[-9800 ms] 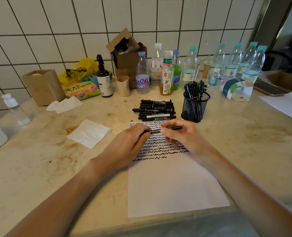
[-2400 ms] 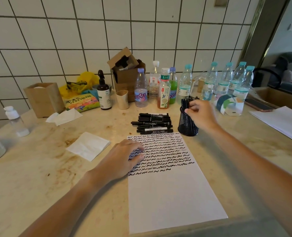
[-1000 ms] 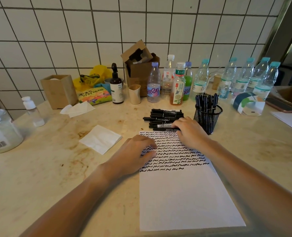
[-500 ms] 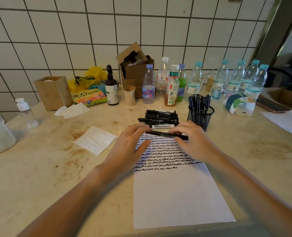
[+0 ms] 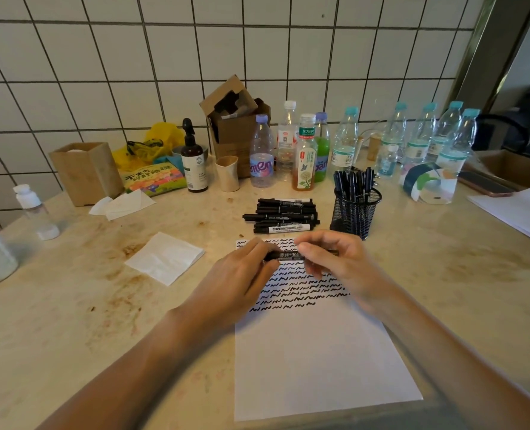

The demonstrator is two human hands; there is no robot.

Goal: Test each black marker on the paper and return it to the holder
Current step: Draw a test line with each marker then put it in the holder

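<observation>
A black marker [image 5: 288, 256] lies level between both hands above the top of the white paper [image 5: 313, 361]. My left hand [image 5: 242, 274] grips its left end, my right hand [image 5: 335, 259] pinches its right part. The paper's upper half carries several rows of black squiggles. A pile of black markers [image 5: 282, 215] lies just beyond the paper. The black mesh holder [image 5: 355, 215] stands to the right of the pile with several markers upright in it.
A folded white tissue [image 5: 166, 257] lies left of the paper. Along the tiled wall stand several bottles [image 5: 304, 153], a cardboard box [image 5: 236, 131], a brown pump bottle [image 5: 194, 159] and a wooden box [image 5: 85, 172]. More white sheets [image 5: 518, 212] lie at the right edge.
My right hand left the holder, took a marker off the pile and brought it over the paper. My left hand lifted off the paper and now grips the marker's left end.
</observation>
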